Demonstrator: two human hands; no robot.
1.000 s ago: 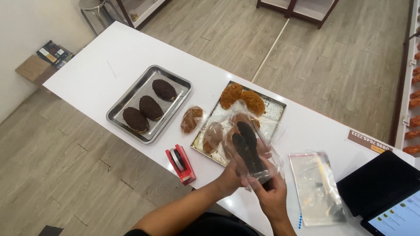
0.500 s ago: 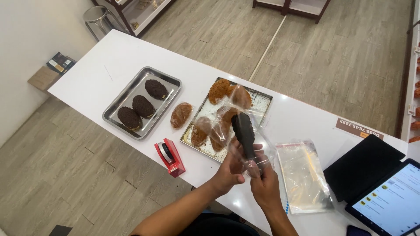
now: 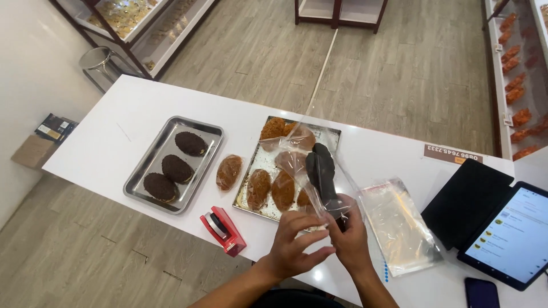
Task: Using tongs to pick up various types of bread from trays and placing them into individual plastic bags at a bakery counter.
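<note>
My right hand [image 3: 349, 235] grips black tongs [image 3: 322, 171] that reach into a clear plastic bag [image 3: 301, 149] held over the right metal tray [image 3: 327, 132]. My left hand [image 3: 295, 244] pinches the near edge of that bag beside the tongs' handle. The right tray holds several brown oval pastries [image 3: 282, 190], some wrapped in clear bags. One bagged brown pastry [image 3: 229, 171] lies on the white counter between the two trays. The left metal tray [image 3: 212, 131] carries three dark chocolate oval pastries [image 3: 176, 168].
A red tape dispenser [image 3: 223, 230] sits near the counter's front edge. A stack of clear bags [image 3: 398, 225] lies right of my hands. A tablet [image 3: 515, 234] with a black cover and a phone [image 3: 481, 292] are at far right. Shelves with baked goods line the room.
The view has shifted, so the trays sit lower in frame. The tongs and bag stay over the right tray, and my left hand has slid down to the bag's near edge.
</note>
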